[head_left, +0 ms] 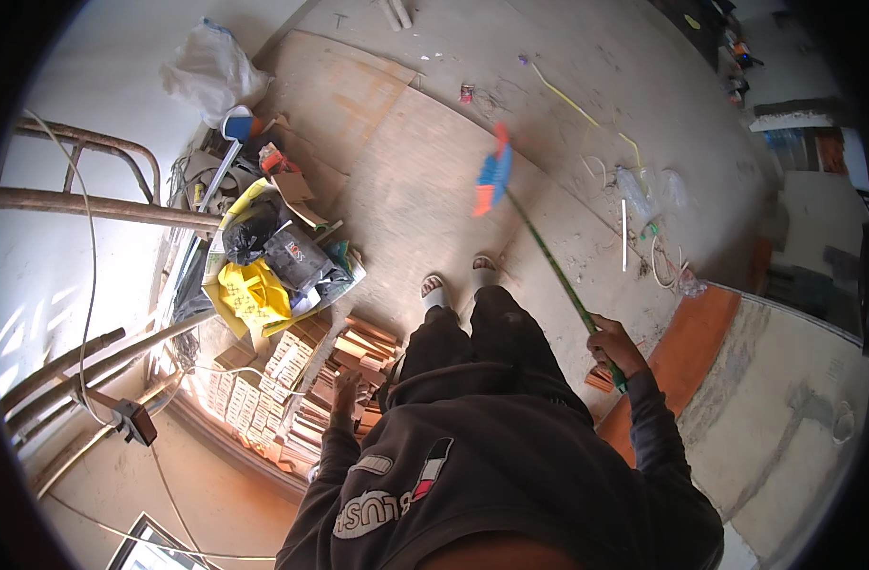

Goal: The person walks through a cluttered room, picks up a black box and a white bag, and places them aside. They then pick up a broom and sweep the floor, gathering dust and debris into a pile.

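Observation:
My right hand (615,346) is closed around the green handle of a broom (554,258). The handle slants forward and left over the floor. At its far end the blue and orange bristle head (492,176) is smeared by motion, in front of my feet. My left hand (345,391) hangs low by my left side with loose fingers and nothing visible in it. It appears above stacked reddish-brown tiles or bricks (366,350); I cannot tell whether it touches them.
A carton (211,275) of bags and a yellow packet (254,293) stands at left, beside metal pipes (102,205). A white sack (213,71) lies beyond. Boards (387,171) cover part of the floor. Strips, wire and clear plastic (636,194) lie to the right, beyond an orange-brown ledge (696,332).

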Tool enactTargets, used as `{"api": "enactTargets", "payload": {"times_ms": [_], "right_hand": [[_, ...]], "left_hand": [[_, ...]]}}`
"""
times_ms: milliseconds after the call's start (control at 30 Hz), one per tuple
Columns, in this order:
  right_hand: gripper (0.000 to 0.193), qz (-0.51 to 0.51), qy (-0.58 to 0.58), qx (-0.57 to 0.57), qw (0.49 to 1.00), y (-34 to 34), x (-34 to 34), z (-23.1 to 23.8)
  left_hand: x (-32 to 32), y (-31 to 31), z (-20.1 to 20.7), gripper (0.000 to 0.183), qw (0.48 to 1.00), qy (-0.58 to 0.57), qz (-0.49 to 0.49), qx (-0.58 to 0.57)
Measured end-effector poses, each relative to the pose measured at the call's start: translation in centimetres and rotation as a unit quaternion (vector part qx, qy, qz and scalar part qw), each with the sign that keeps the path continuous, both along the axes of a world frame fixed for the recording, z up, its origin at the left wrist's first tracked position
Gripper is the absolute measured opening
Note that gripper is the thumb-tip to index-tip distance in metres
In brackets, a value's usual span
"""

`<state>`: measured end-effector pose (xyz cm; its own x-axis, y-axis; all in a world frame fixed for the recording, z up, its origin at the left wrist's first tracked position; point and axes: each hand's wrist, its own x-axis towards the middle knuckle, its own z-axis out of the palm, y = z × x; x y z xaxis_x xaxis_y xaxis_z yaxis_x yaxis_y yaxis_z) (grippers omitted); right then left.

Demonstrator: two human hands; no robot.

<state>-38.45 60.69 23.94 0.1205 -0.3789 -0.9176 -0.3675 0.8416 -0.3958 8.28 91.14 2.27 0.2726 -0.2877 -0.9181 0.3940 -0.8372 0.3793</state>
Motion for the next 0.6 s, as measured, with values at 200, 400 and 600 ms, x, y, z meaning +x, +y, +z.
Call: {"api": "enactTargets", "payload": {"times_ms": [200,400,600], "right_hand": [[0.046,0.015,-0.126,0.029,0.992,0.0,4.7,-6.2],[0.014,-0.04,-0.039,-0.026,0.998,-2.4,-0.3,-14.8],[0.007,-0.11,0.057,-0.138,0.983,-4.2,-4.6,-13.0]], "left_hand": [[3.0,-7.5,2.4,0.031,0.992,-0.015,-0.009,-0.122],[8.8,-7.6,5.6,0.032,0.98,-0.14,-0.025,-0.138],[6.8,-2.2,3.3,0.021,0.989,-0.136,0.005,-0.059]]}}
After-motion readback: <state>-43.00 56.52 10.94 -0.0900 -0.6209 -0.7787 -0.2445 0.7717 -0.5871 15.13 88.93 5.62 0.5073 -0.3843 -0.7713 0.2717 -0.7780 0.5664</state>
